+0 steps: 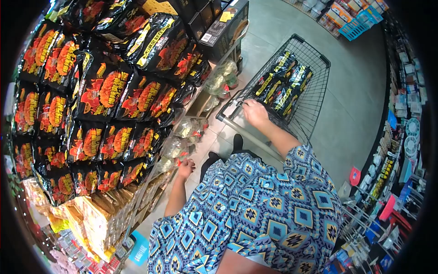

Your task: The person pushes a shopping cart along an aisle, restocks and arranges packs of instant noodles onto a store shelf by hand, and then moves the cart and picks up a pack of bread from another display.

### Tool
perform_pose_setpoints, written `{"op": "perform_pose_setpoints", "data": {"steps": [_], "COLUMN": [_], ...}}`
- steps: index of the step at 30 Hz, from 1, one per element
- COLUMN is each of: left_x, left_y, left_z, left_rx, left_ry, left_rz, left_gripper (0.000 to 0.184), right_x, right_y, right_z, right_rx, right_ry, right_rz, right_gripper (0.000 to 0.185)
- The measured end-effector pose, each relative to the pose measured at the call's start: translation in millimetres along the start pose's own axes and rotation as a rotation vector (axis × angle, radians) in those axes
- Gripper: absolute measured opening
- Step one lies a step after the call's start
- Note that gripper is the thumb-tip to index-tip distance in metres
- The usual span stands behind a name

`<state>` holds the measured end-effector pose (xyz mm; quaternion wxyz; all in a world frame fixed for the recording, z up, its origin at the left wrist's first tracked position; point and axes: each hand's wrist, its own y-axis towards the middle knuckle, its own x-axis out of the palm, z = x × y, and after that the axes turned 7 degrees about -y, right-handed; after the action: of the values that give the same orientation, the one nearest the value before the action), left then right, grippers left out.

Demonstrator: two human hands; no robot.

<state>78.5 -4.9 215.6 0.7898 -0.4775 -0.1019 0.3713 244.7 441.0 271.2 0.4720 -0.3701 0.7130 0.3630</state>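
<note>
A wire shopping cart (319,68) stands ahead of me with several black packs (283,84) with yellow lettering in its basket. My right hand (255,113) is closed on the cart at its near end, beside the grey handle bar (248,134); the fingertips are partly hidden. Low at my left side hangs my left hand (185,168), holding nothing, its fingers loosely bent and a little apart. Nearest to it are clear-wrapped packages (175,146) along the shelf edge. Above these, black snack packs (102,89) with red and orange print are stacked in rows.
Dark boxes (223,29) stand at the far end of the display. Brown-and-yellow packets (93,219) fill its lower left part. Hanging goods, including white fans (412,130), line the right side. A blue basket (362,23) is at the far right. Grey floor tiles (351,96) surround the cart.
</note>
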Motion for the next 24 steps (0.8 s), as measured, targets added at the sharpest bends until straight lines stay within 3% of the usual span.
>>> {"op": "perform_pose_setpoints", "data": {"steps": [2,9,14,15,17,21,24], "left_x": [-40.4,-69.6,-70.1,-68.2,-65.1,-48.5,-38.1], "left_y": [-8.1,-23.1,-11.8,-7.2,3.2,36.0,36.3], "left_z": [-23.7,-47.5,-52.0,-49.8,-45.1,-11.0,10.3], "left_rx": [-0.053,-0.190,-0.245,-0.263,-0.260,-0.113,-0.046], "left_ry": [0.028,0.068,0.092,0.109,0.123,0.129,0.091], "left_rz": [-0.026,0.005,-0.004,-0.007,-0.012,-0.087,-0.143], "left_gripper": [0.029,0.032,0.034,0.034,0.032,0.023,0.032], "right_x": [9.5,-0.3,-32.8,-37.4,-42.8,-46.4,-56.1], "right_y": [-16.0,-4.4,6.1,11.4,23.7,26.3,21.7], "right_z": [-26.2,9.6,27.7,32.6,43.1,65.0,67.4], "right_rx": [0.054,0.138,0.441,0.487,0.549,0.605,0.630], "right_ry": [-0.008,-0.017,0.021,-0.032,-0.206,-0.151,-0.135], "right_rz": [-0.034,-0.037,-0.203,-0.243,-0.533,-0.491,-0.503], "right_gripper": [0.018,0.019,0.060,0.060,0.057,0.044,0.044]}}
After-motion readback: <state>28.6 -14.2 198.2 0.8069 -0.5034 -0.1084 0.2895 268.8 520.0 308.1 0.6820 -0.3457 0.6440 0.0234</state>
